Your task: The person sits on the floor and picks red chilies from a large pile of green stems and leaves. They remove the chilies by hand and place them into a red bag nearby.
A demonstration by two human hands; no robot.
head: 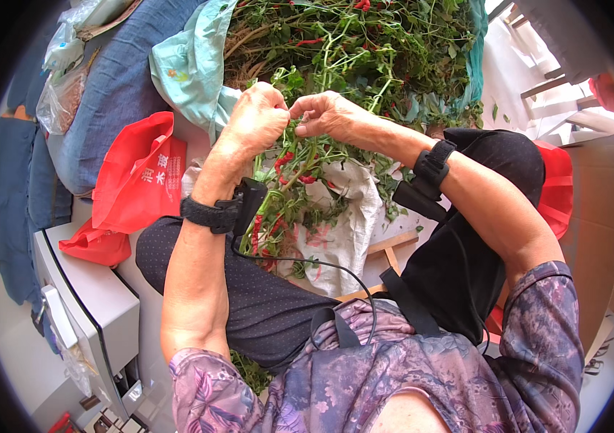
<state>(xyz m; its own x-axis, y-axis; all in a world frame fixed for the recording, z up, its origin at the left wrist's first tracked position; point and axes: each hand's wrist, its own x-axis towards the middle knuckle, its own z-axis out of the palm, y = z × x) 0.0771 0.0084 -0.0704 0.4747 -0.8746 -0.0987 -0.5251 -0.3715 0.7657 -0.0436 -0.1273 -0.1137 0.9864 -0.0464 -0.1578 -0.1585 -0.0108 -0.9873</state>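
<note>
My left hand (257,118) is curled into a fist around the upper stems of a chili pepper plant (284,181). Green stalks, leaves and wrinkled red chilies hang below it, between my knees. Close against it on the right is my right hand (331,116), thumb and fingers bent towards the same stems; whether something is pinched between them is hidden. Beneath the plant lies a crumpled white woven sack (353,211) with red print. Beyond both hands, a large heap of uprooted chili plants (350,48) rests on a teal cloth (190,65), some roots showing.
To the left stand a red non-woven bag (136,176), a blue-covered seat (123,81) with plastic bags, and a white cabinet (90,292). A cardboard box (591,216) is at the right. Black cables run from my wrist straps. Wooden slats (393,246) show by the sack.
</note>
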